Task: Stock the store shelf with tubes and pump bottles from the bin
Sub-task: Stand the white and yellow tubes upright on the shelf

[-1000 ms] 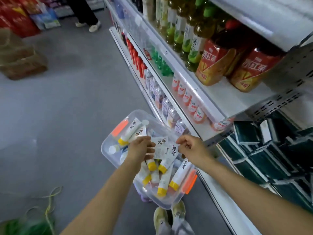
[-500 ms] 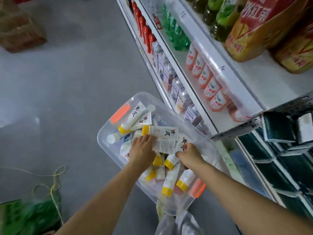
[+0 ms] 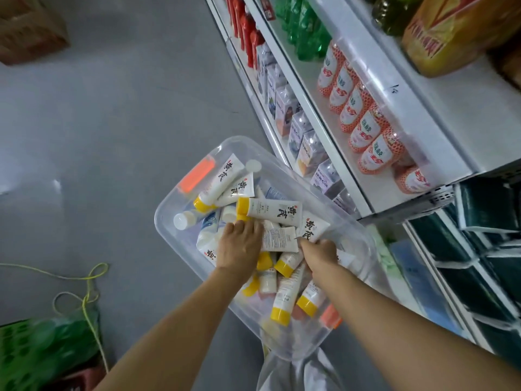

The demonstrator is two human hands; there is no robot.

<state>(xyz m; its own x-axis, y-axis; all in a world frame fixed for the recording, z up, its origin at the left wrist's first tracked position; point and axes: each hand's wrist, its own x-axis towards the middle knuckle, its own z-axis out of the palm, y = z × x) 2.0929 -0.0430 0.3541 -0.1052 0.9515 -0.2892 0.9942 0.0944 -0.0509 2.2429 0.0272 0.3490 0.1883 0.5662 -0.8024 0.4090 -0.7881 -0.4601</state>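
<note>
Both hands reach into the clear bin [image 3: 174, 210] of tubes beside the store shelf [image 3: 375, 114].
The left hand [image 3: 239, 246] lies fingers-down on the pile at the bin's middle, its grip hidden. The right hand [image 3: 320, 253] curls around white, yellow-capped tubes [image 3: 279, 239] near the bin's shelf-side edge. More tubes fill the bin's far corner.

Bin [image 3: 197, 198] clear glossy plastic; tubes [image 3: 275, 211] smooth plastic; floor [image 3: 112, 108] glossy.

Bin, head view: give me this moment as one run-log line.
phase: picking | left hand: in clear bin, on tubes | right hand: gripping tubes | shelf: nothing placed now
</note>
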